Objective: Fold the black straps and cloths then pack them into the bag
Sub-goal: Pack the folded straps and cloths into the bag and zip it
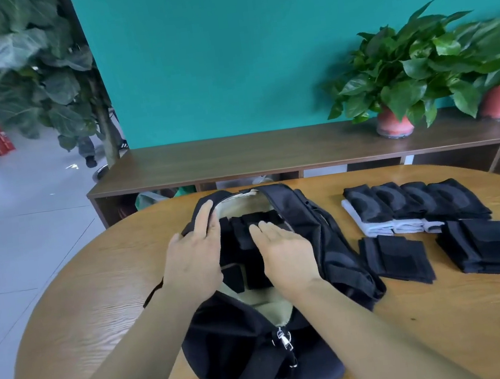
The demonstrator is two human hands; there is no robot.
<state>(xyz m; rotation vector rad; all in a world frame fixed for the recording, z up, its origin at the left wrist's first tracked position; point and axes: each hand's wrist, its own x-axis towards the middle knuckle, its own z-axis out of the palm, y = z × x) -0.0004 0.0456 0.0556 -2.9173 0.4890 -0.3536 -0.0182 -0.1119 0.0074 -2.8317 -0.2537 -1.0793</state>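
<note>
Hands work over the open bag [338, 241]. Left hand [195, 257] holds the bag's left edge, fingers bent over the rim. Right hand [285, 253] lies flat, fingers straight, pressing folded straps [248, 237] inside. Right of it, more folded cloths [416, 204] and straps [488, 245] wait on the table [96, 289].

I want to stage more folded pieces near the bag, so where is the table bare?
Bare wood lies left of the open black fabric bag, out to the round wooden table edge, and near right, below the stacks. Crowded: the folded black cloth stacks fill the far right; both hands occupy the bag's opening.
</note>
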